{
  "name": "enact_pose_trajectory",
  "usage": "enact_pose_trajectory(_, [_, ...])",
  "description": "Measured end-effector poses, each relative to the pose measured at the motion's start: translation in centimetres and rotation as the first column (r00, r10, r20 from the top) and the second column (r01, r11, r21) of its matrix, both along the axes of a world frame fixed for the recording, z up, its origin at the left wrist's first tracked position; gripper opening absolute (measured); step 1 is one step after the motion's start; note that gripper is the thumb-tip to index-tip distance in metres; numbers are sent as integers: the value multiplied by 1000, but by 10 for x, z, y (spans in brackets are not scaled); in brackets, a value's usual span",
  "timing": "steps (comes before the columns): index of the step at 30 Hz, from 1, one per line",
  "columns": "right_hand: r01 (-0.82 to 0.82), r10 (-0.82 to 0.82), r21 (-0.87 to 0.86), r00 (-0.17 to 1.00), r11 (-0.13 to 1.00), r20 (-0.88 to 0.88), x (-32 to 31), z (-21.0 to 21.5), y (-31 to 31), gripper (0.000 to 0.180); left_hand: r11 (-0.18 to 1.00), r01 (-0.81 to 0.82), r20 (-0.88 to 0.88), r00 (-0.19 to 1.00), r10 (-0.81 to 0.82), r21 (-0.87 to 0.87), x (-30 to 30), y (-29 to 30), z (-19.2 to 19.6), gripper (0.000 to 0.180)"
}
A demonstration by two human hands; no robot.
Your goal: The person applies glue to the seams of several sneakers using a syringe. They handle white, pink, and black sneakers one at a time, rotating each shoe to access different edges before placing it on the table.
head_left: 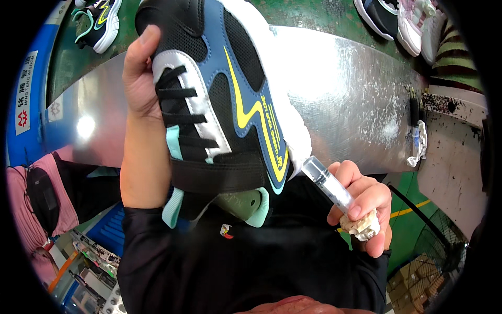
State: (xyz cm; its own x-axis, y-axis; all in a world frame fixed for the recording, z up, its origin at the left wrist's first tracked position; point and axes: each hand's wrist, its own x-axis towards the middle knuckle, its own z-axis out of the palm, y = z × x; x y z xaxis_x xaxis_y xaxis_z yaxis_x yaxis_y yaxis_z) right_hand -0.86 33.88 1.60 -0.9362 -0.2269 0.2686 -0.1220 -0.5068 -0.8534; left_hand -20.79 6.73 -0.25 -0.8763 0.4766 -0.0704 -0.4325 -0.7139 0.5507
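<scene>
My left hand [140, 78] is closed around the toe end of a sneaker [222, 89], which I hold up before me with its side turned to view. The sneaker is black mesh with blue panels, a yellow zigzag, black laces, mint pull tabs and a white sole. A greenish shoe last [238, 203] shows in its opening. My right hand [368, 196] grips a clear syringe-like tube [328, 184], its open-looking end close to the heel of the sole. Pressed under the same fingers is a crumpled off-white lump [362, 226], perhaps a rag or putty.
A shiny metal sheet [355, 99] covers the bench beyond the sneaker. Other shoes stand at the far left [99, 26] and far right [410, 26]. Pen-like tools [414, 118] lie by the right edge, near a black fan [442, 243]. Pink cloth [31, 209] hangs at left.
</scene>
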Motion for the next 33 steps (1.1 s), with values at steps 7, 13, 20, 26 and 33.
enact_pose_trajectory(7, [34,-35,-8,999,999,-18,18,-10,1,62,995,-29,28,999,32,-98,-12,-7,-8,19])
enact_pose_trajectory(13, [36,-36,-23,999,999,-30,23,-23,2,62,999,16,24,1000,-15,-47,-18,-9,-16,20])
enact_pose_trajectory(20, [62,-64,-47,997,997,-45,30,-32,4,61,995,92,46,995,-90,-45,-14,-1,-7,22])
enact_pose_trajectory(26, [85,-85,-1,995,996,-49,35,-36,7,61,920,-82,101,986,130,-383,-10,-22,-9,26])
enact_pose_trajectory(33, [65,-49,135,992,989,-118,30,-39,9,59,910,26,162,986,46,-413,17,-74,-7,45])
